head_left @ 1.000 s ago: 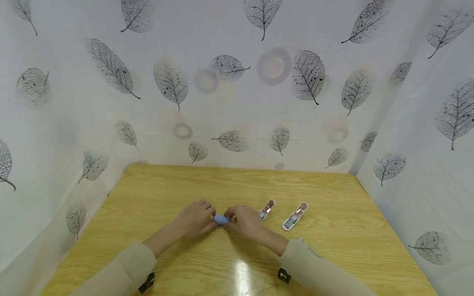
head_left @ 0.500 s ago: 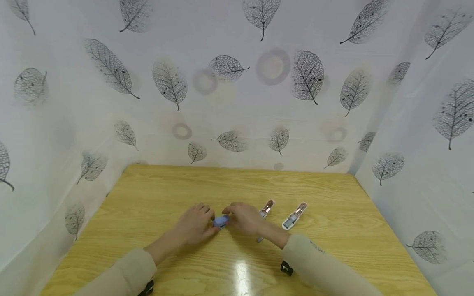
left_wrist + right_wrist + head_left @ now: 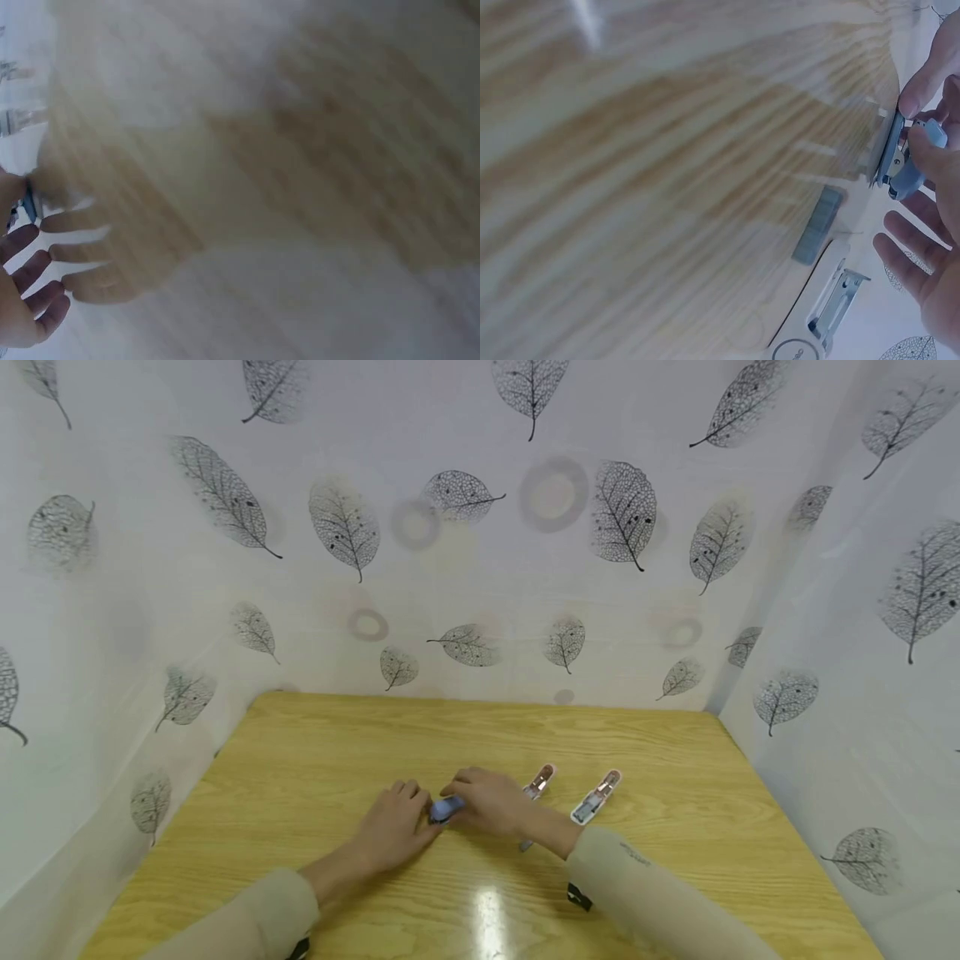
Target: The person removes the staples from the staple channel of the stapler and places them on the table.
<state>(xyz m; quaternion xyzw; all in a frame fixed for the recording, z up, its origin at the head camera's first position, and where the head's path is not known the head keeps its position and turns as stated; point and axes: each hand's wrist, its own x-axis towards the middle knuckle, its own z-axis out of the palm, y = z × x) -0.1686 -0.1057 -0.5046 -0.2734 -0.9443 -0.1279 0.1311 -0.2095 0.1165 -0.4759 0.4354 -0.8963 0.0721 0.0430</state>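
Note:
A small blue stapler (image 3: 447, 809) is held between my two hands just above the table. In the right wrist view the stapler (image 3: 911, 176) shows its blue top raised apart from its dark, flat base. My left hand (image 3: 392, 827) pinches its left end. My right hand (image 3: 491, 802) holds the other end between thumb and forefinger; its remaining fingers (image 3: 909, 251) extend loosely. Only a sliver of the stapler (image 3: 30, 202) appears in the left wrist view, mostly hidden behind the fingers.
Two white-and-pink staplers (image 3: 596, 797) lie on the wooden table (image 3: 360, 727) to the right, one partly behind my right hand. A grey strip of staples (image 3: 819, 225) rests near them. Leaf-printed cloth (image 3: 480, 577) encloses the table's back and sides.
The blue stapler has tilted, its right end rising, and shifted slightly left. My right hand has moved a little left and up around it. The two white staplers stay put.

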